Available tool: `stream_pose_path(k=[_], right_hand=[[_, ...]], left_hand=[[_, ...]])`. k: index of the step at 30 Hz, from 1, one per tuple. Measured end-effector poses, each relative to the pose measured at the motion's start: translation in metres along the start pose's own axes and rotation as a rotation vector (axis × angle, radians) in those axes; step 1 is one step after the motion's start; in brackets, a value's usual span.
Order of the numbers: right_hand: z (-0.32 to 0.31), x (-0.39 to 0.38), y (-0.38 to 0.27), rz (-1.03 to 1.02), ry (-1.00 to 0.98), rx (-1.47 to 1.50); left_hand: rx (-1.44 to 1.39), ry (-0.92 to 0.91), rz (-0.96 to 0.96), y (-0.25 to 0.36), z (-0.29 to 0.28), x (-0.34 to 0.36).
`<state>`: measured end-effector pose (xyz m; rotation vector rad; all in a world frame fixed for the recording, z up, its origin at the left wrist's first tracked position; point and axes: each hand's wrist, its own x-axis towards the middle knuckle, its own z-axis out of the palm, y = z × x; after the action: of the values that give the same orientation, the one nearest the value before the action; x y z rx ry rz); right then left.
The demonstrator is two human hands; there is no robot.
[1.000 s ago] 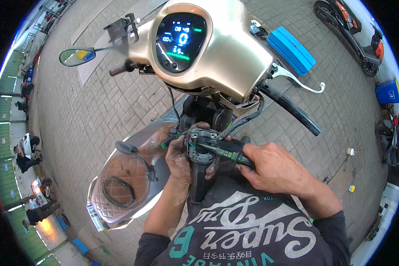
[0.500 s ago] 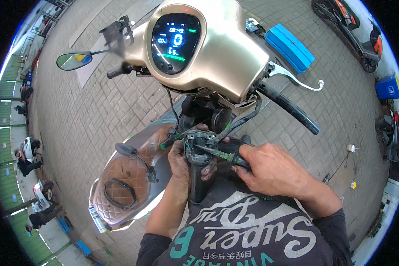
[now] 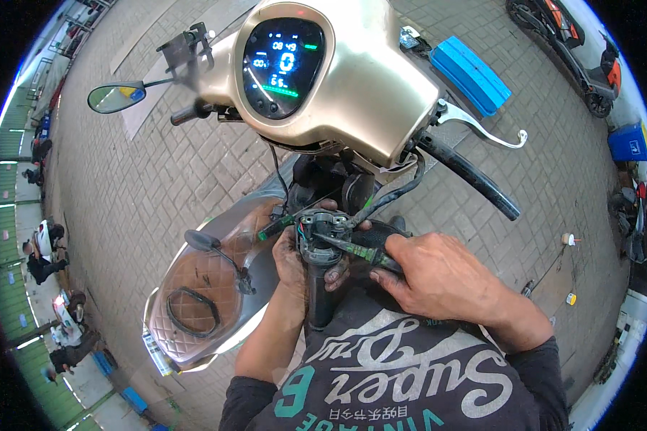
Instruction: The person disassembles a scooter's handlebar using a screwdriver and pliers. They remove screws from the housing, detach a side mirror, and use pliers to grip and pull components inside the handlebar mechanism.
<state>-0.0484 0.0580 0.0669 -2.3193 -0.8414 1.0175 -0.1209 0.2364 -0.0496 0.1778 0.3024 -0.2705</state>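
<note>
A black twist-throttle grip [image 3: 322, 294] stands upright close to my body, its top housing [image 3: 322, 228] open with small coloured wires inside. My left hand [image 3: 289, 262] is closed round the housing, some fingertips showing on its far side and right side. My right hand [image 3: 438, 276] is closed on a slim green-and-black hand tool [image 3: 363, 251], whose narrow tip reaches into the open housing. A green-and-black piece [image 3: 273, 228] sticks out left beside my left hand; I cannot tell what it is. A thick black cable [image 3: 388, 200] runs from the housing up to the handlebar.
Ahead stands a gold scooter front [image 3: 366, 79] with a lit display, a bare right handlebar [image 3: 474, 176] and a silver brake lever [image 3: 485, 128]. At left, the brown seat [image 3: 194, 287] carries a removed mirror [image 3: 203, 241] and a black ring-shaped part [image 3: 194, 312]. A blue toolbox [image 3: 471, 75] lies beyond.
My right hand and the tool have shifted very slightly; the tip stays in the housing. My left hand keeps its hold. The view has moved a little.
</note>
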Motion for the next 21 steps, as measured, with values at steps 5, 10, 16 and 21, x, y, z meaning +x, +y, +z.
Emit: stream_pose_path(k=[5, 10, 16, 21], right_hand=[[0.003, 0.004, 0.003, 0.008, 0.019, 0.016], [0.009, 0.007, 0.007, 0.036, 0.026, 0.039], [0.011, 0.010, 0.007, 0.069, 0.032, 0.082], [0.015, 0.009, 0.012, 0.056, 0.052, 0.086]], left_hand=[[0.036, 0.000, 0.012, 0.003, 0.000, 0.002], [0.068, 0.053, 0.006, 0.005, 0.003, 0.002], [0.138, 0.029, 0.013, 0.007, 0.003, 0.000], [0.108, 0.016, -0.001, 0.005, 0.003, 0.000]])
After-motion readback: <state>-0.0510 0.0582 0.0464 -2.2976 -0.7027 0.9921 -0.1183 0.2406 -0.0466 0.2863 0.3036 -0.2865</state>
